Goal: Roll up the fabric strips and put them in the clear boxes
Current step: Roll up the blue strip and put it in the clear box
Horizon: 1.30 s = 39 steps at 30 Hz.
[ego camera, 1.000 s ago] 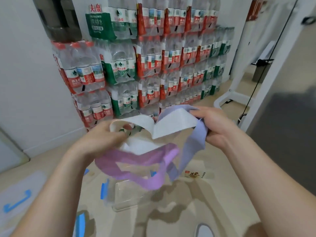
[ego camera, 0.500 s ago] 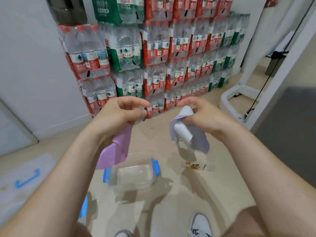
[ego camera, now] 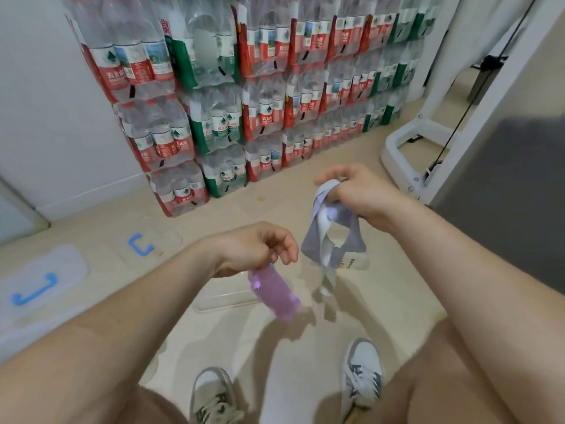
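Purple strip [ego camera: 275,293] — hangs below pinching grip of left hand [ego camera: 253,249] | grey strips [ego camera: 334,240] — dangle below curled grip of right hand [ego camera: 359,191]

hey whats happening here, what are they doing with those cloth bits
A person is handling fabric strips above the floor. The left hand grips a purple strip that dangles in front of a clear box on the floor. The right hand holds a loose bunch of grey-blue and white strips higher up. None of the strips looks rolled, and none shows inside the box. Off to the left lie lids with blue handles.
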### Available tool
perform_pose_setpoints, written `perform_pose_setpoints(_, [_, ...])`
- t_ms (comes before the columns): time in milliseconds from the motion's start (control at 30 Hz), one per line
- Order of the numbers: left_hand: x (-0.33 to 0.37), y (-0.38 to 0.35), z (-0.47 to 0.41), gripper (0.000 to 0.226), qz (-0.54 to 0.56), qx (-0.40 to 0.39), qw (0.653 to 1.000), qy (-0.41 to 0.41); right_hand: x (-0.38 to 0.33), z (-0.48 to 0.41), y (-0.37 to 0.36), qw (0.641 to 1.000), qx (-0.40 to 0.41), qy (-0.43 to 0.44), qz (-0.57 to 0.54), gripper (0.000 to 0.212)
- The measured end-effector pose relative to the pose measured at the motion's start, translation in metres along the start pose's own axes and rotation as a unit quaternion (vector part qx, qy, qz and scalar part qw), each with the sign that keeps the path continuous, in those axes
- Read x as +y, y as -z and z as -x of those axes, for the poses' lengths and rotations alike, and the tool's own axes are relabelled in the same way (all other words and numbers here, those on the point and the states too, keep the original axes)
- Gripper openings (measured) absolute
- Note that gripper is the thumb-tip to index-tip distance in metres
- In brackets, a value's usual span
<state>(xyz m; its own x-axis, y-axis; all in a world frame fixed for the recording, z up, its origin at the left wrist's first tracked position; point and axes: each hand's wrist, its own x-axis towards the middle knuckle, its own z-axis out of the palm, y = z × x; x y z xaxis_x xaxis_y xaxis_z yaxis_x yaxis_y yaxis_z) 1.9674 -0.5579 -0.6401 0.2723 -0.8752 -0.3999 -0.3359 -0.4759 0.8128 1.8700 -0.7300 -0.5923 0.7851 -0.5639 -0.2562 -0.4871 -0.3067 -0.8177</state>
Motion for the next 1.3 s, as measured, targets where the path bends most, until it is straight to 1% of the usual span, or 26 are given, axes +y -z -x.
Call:
perform_pose_setpoints(100, [-0.006,-0.014,-0.009,0.046,-0.055,-0.043,0.997,0.021,0.003,-0.004,0.001,0.999,-0.015,-0.037,-0.023,0.025])
perform_pose_setpoints(133, [-0.003,-0.015,-0.011,0.041,-0.083,-0.024,0.996,0.020,0.003,-0.005,0.003,0.998,-0.015,-0.042,-0.035,0.022])
perform_pose_setpoints(167, [0.001,-0.014,-0.013,0.033,-0.095,0.019,0.995,0.004,0.003,-0.007,0.005,0.998,-0.014,-0.041,-0.048,0.020])
perform_pose_setpoints(233, [0.015,-0.011,-0.015,0.012,-0.033,0.112,0.991,-0.063,0.001,-0.009,0.006,0.996,-0.010,-0.036,-0.076,0.020])
perform_pose_setpoints(267, [0.021,-0.009,-0.016,0.009,0.005,0.136,0.986,-0.095,0.000,-0.009,0.006,0.995,-0.009,-0.039,-0.094,0.021])
perform_pose_setpoints(300, [0.028,-0.009,-0.016,0.016,0.021,0.149,0.982,-0.112,-0.001,-0.009,0.005,0.993,-0.011,-0.043,-0.112,0.021])
perform_pose_setpoints(367, [0.034,-0.013,-0.017,0.023,-0.025,0.185,0.975,-0.120,-0.004,-0.009,0.003,0.988,-0.018,-0.047,-0.144,0.019])
perform_pose_setpoints(400, [0.034,-0.015,-0.018,0.021,-0.064,0.222,0.966,-0.119,-0.006,-0.008,0.003,0.987,-0.020,-0.046,-0.154,0.018])
perform_pose_setpoints(467, [0.036,-0.015,-0.020,0.005,-0.123,0.297,0.939,-0.122,-0.009,-0.007,0.003,0.986,-0.023,-0.029,-0.161,0.010])
perform_pose_setpoints(500, [0.037,-0.013,-0.019,0.003,-0.139,0.319,0.929,-0.127,-0.009,-0.006,0.004,0.987,-0.028,-0.014,-0.155,0.011])
perform_pose_setpoints(600, [0.038,0.001,-0.013,0.019,-0.156,0.350,0.914,-0.136,-0.012,-0.002,0.006,0.989,-0.052,0.028,-0.139,0.021])
perform_pose_setpoints(633, [0.039,0.006,-0.008,0.019,-0.129,0.350,0.918,-0.132,-0.013,-0.001,0.006,0.985,-0.061,0.039,-0.158,0.020])
perform_pose_setpoints(667, [0.041,0.011,-0.003,0.018,-0.067,0.333,0.932,-0.128,-0.014,0.001,0.006,0.979,-0.070,0.047,-0.188,0.019])
perform_pose_setpoints(733, [0.044,0.017,0.008,0.024,0.087,0.238,0.960,-0.119,-0.017,0.003,0.001,0.968,-0.064,0.064,-0.234,0.022])
perform_pose_setpoints(767, [0.046,0.020,0.012,0.028,0.132,0.199,0.965,-0.108,-0.017,0.002,-0.002,0.970,-0.031,0.076,-0.230,0.024])
perform_pose_setpoints(800, [0.048,0.022,0.015,0.030,0.150,0.195,0.965,-0.093,-0.018,0.002,-0.007,0.975,0.019,0.086,-0.204,0.028])
perform_pose_setpoints(867, [0.052,0.025,0.019,0.022,0.200,0.256,0.943,-0.069,-0.021,0.005,-0.017,0.980,0.116,0.118,-0.108,0.039])
perform_pose_setpoints(900, [0.056,0.024,0.020,0.017,0.246,0.277,0.927,-0.057,-0.024,0.009,-0.022,0.978,0.143,0.140,-0.060,0.043])
perform_pose_setpoints(933, [0.058,0.023,0.020,0.019,0.294,0.270,0.915,-0.051,-0.027,0.012,-0.026,0.973,0.158,0.166,-0.021,0.047])
perform_pose_setpoints(1000, [0.061,0.018,0.021,0.026,0.351,0.235,0.905,-0.045,-0.032,0.018,-0.033,0.963,0.158,0.218,0.027,0.052])
perform_pose_setpoints(1067, [0.059,0.015,0.019,0.025,0.355,0.261,0.896,-0.054,-0.035,0.021,-0.034,0.961,0.129,0.238,0.047,0.058])
perform_pose_setpoints(1100, [0.057,0.016,0.019,0.024,0.351,0.291,0.888,-0.057,-0.037,0.022,-0.034,0.968,0.098,0.230,0.031,0.062])
perform_pose_setpoints(1167, [0.055,0.020,0.019,0.020,0.336,0.351,0.872,-0.065,-0.040,0.028,-0.030,0.979,-0.003,0.188,-0.085,0.066])
perform_pose_setpoints(1233, [0.054,0.024,0.019,0.018,0.319,0.392,0.860,-0.075,-0.043,0.029,-0.027,0.954,-0.083,0.133,-0.254,0.057])
perform_pose_setpoints(1267, [0.054,0.025,0.020,0.019,0.310,0.399,0.859,-0.081,-0.043,0.027,-0.027,0.939,-0.088,0.116,-0.310,0.049])
perform_pose_setpoints(1300, [0.055,0.026,0.021,0.019,0.300,0.391,0.865,-0.091,-0.042,0.025,-0.026,0.932,-0.073,0.102,-0.341,0.041])
